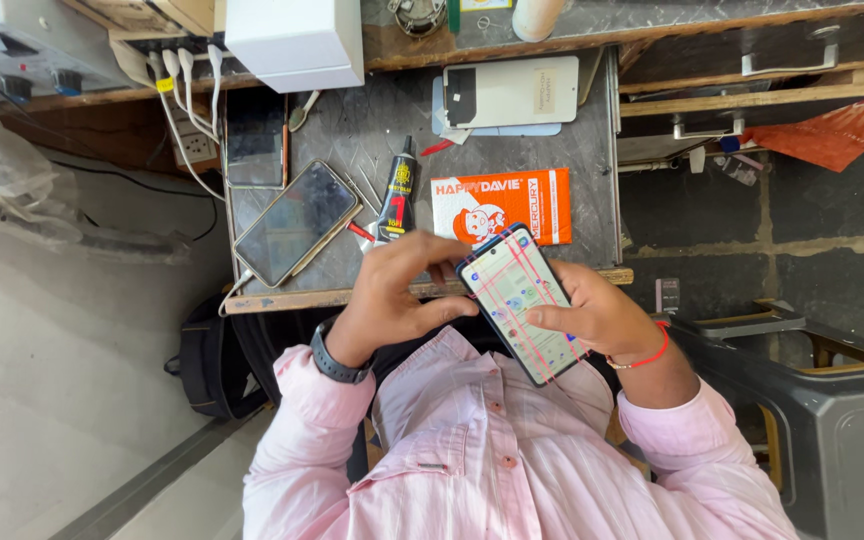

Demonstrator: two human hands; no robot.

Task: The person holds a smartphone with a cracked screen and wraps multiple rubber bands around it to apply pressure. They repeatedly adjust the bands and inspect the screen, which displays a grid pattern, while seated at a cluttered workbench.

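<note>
both hands (492, 300) holding glossy slim phone (520, 302), over scratched grey worktop (352, 130)

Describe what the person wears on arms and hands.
Both arms wear long light pink shirt sleeves. The left hand has a dark watch at its wrist; the right hand has a thin red thread bracelet. No gloves.

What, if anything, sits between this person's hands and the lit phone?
Nothing visible does. The left hand and the right hand both grip the lit phone directly, above the edge of the small table. The right thumb rests on its screen.
</note>
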